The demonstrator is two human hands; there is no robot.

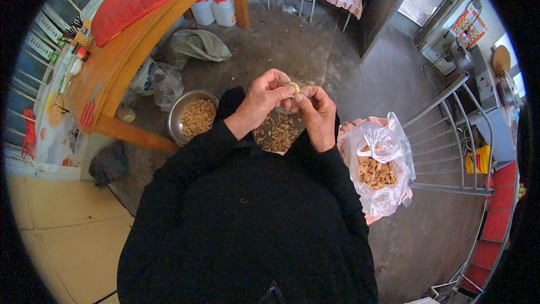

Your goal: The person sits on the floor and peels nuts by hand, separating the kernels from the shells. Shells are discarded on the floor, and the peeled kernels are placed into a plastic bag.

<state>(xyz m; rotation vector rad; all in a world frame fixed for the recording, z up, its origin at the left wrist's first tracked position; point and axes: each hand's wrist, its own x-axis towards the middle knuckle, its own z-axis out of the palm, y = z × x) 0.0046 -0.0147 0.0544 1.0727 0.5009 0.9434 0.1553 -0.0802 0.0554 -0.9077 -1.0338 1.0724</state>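
My left hand (pixel 262 100) and my right hand (pixel 317 114) meet in front of my lap. Between the fingertips of both is a small tan piece (pixel 295 88) that looks like a nut; the fingers partly cover it. Below them, between my knees, lies a heap of brown, shell-like fragments (pixel 277 133). To the left stands a round metal bowl (pixel 170 123) holding many pale tan pieces (pixel 197 117). On my right, an open clear plastic bag (pixel 382 204) contains larger brown pieces (pixel 376 172), which resemble unshelled nuts. It rests on a pink frilled cover (pixel 346 128).
A wooden table (pixel 126 46) at left bears a red mesh cover (pixel 139 0) and red-handled scissors (pixel 88 112). Beneath it are white containers (pixel 223 8). A grey sack (pixel 200 45) lies on the floor. Metal chair bars (pixel 453 135) rise at right; a door (pixel 390 6) stands ahead.
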